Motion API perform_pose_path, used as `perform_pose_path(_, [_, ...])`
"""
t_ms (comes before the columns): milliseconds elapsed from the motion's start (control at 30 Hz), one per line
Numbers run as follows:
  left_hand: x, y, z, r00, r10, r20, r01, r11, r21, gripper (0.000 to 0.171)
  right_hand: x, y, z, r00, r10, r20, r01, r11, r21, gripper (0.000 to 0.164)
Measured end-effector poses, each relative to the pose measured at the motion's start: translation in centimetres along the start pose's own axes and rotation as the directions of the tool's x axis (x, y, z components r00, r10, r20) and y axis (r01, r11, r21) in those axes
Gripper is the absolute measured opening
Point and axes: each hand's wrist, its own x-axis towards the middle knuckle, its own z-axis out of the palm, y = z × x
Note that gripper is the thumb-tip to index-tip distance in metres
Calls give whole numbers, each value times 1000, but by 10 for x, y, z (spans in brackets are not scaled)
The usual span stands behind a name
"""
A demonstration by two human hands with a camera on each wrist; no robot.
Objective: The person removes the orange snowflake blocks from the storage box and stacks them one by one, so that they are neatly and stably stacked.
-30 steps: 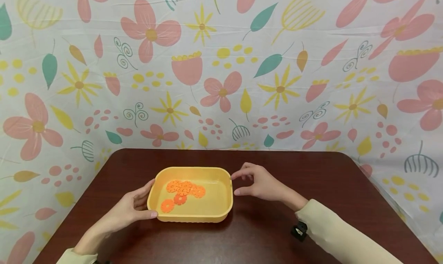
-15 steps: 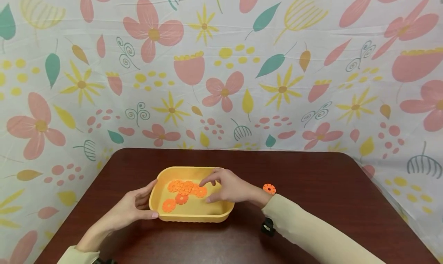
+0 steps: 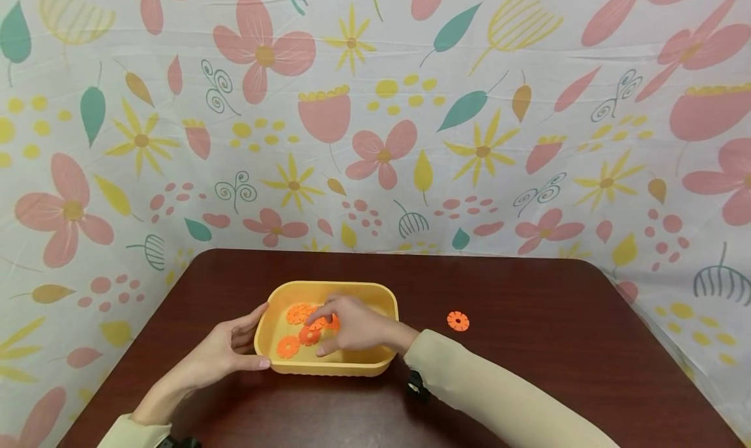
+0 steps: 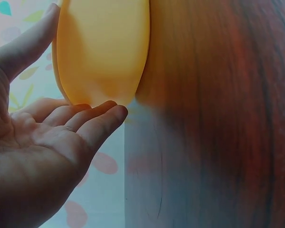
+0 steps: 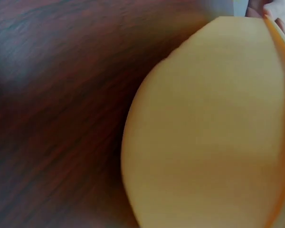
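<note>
A shallow yellow plastic tray (image 3: pixel 334 368) stands on the table, its left end held by my left hand (image 3: pixel 220 355). The thumb lies at the near corner and the fingers run along the end wall. In the left wrist view, the fingertips (image 4: pixel 118 111) touch the outside of the tray (image 4: pixel 99 52). Several notched orange plastic discs (image 3: pixel 287 347) lie in the tray's left half, some overlapping. My right hand (image 3: pixel 358 324) reaches in over them, thumb and forefinger apart, hiding part of the pile. Only the tray's outer wall (image 5: pixel 204 128) fills the right wrist view.
One more orange disc (image 3: pixel 451 321) lies on the dark wooden table (image 3: pixel 528 291), right of the tray. A flower-printed cloth (image 3: pixel 375 226) hangs behind the table and along its sides.
My right hand has moved left from beside the tray's right end to over the discs. An orange disc now shows on the table where none was visible before. The left hand keeps its place.
</note>
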Motion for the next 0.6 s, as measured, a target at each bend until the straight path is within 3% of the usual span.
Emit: perform_pose_path(600, [1,3,-1,1000,-12,7,12,1000,-6,101,29,-4,22,998,18,53,-8,985,-173,53])
